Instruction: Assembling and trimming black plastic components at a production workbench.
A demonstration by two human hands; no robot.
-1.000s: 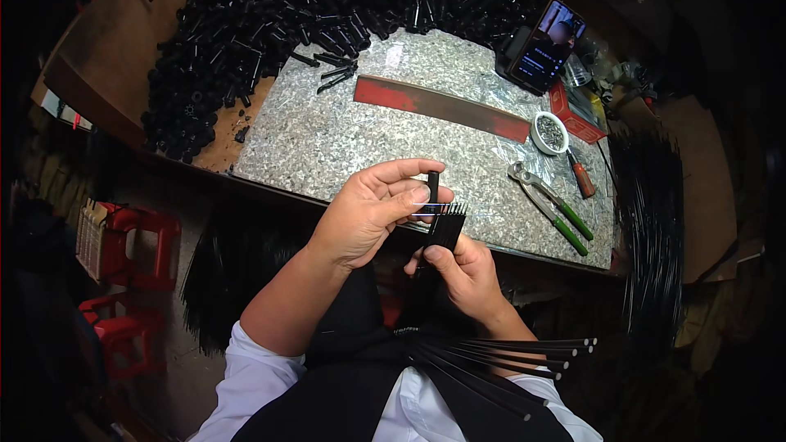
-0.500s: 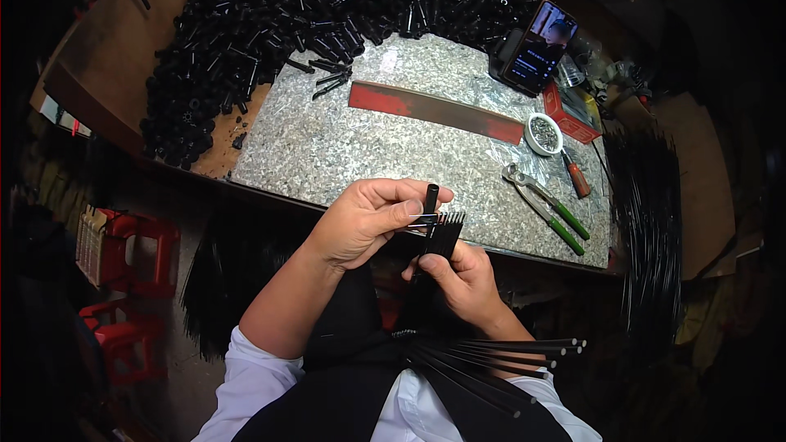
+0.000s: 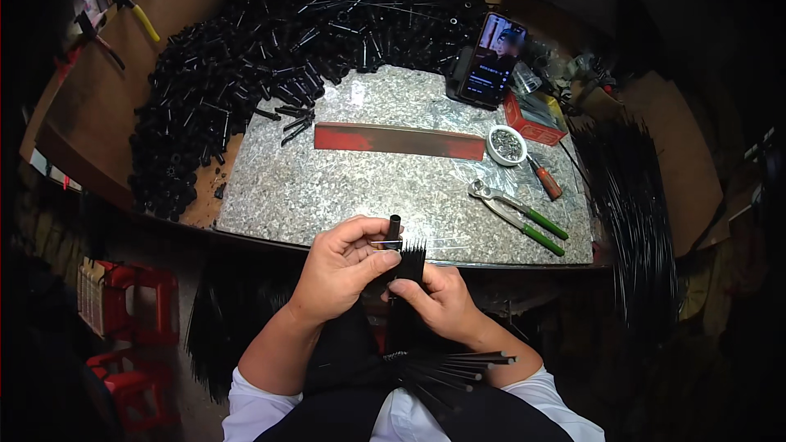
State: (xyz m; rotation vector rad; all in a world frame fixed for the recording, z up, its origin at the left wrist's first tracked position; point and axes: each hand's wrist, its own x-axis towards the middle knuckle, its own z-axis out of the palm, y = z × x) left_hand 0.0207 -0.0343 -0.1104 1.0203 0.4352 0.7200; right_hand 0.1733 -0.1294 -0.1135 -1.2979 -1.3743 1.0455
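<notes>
My left hand (image 3: 344, 270) pinches a short black tube (image 3: 395, 227) upright between thumb and fingers. Thin metal wires cross in front of it at the thumb tip; how they attach I cannot make out. Close beside it, my right hand (image 3: 434, 301) is closed around a bundle of thin black rods (image 3: 413, 266), whose fine tips point up. The lower part of this bundle is lost against my dark apron. Several black rods with pale round ends (image 3: 463, 367) fan out to the right across my lap.
A heap of black tubular parts (image 3: 237, 57) covers the table's back left. On the stone slab (image 3: 278, 188) lie a red-brown metal bar (image 3: 397, 141), green-handled pincers (image 3: 524, 221), a screwdriver (image 3: 546, 180) and a white bowl of small metal pieces (image 3: 506, 146). A propped phone (image 3: 491, 61) stands behind.
The view has shifted, so the table sits lower and more to the left. My hands stay close together with the tube and bundle; the tube now stands just left of the bundle's tips.
</notes>
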